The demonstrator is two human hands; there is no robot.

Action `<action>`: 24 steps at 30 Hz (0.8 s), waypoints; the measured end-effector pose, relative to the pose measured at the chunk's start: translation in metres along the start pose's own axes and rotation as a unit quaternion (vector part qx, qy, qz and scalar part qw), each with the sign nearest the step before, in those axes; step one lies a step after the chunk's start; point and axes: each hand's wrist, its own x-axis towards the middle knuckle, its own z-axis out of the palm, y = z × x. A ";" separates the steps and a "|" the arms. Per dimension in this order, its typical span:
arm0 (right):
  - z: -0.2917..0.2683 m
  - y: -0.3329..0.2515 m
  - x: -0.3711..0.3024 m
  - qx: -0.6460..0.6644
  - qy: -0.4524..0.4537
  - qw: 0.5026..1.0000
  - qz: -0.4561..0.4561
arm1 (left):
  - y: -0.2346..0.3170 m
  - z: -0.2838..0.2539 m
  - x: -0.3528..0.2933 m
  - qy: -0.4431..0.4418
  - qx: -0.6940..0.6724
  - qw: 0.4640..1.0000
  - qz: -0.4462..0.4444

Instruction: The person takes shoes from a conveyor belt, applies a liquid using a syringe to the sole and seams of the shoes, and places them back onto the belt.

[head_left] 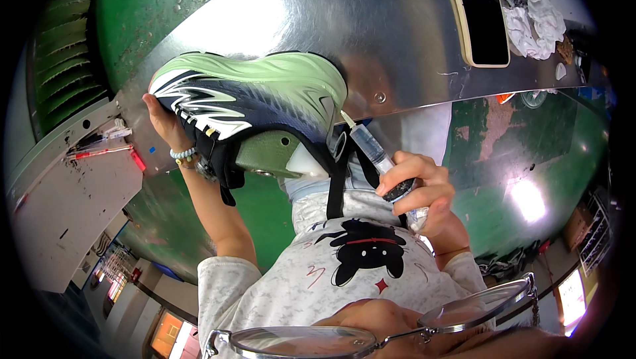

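A sneaker with a pale green sole and a dark blue and white upper lies on its side, its sole turned away from me. My left hand is closed around its toe end, with most of the fingers hidden behind the shoe. An olive-green shoe last fills the shoe's opening. In my right hand, fingers wrap around a clear syringe with dark parts near the grip. Its pale tip points up and left, close to the sneaker's heel; whether it touches cannot be told.
Beneath the sneaker is a shiny metal tabletop. A phone in a pale case lies at the far right, beside crumpled white tissue. At the left, a pale grey board carries a red pen and small tools.
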 end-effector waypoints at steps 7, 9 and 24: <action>0.005 0.001 -0.007 -0.028 0.006 1.000 -0.008 | 0.009 0.018 0.000 0.000 -0.012 1.000 -0.014; 0.007 0.000 -0.007 -0.030 0.014 0.999 -0.009 | 0.013 0.025 0.001 0.021 0.024 0.999 -0.009; -0.058 -0.030 0.007 -0.154 0.252 0.950 -0.100 | 0.051 0.035 -0.092 0.076 0.015 0.981 -0.180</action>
